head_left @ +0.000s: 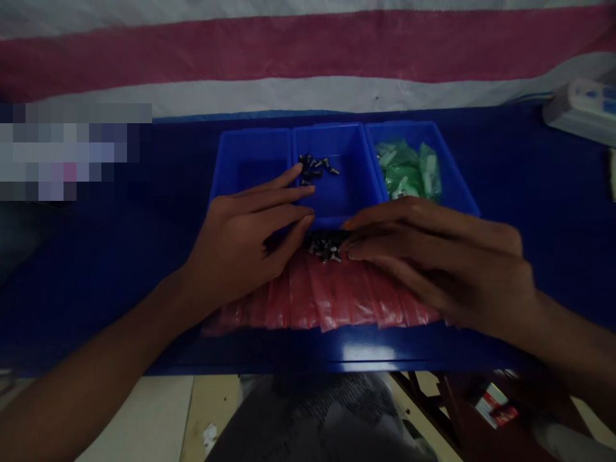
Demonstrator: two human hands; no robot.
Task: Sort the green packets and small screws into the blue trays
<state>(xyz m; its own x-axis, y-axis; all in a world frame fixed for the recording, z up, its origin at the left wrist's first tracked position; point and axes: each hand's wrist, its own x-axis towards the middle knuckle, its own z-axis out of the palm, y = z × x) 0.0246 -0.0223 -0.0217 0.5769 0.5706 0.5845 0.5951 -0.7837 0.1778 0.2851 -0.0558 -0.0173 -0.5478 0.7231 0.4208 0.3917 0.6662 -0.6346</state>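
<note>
Small dark screws [325,249] lie in a heap on a row of red plastic bags [320,301], close to the front wall of the middle blue bin [337,192]. More screws [315,165] sit inside that bin, toward its back left. My left hand [255,231] is open, its fingers stretched over the bin's left side; thumb and index tips are near each other, left of the heap. At the heap's right edge, the fingertips of my right hand [447,256] are closed together; what lies between them is hidden.
A left blue bin [255,144] stands beside the middle one. The right blue bin [455,183] holds green plastic packets [407,170] with white pieces. A white device [584,109] is at the far right of the blue table [298,356]. The table's front edge is near my lap.
</note>
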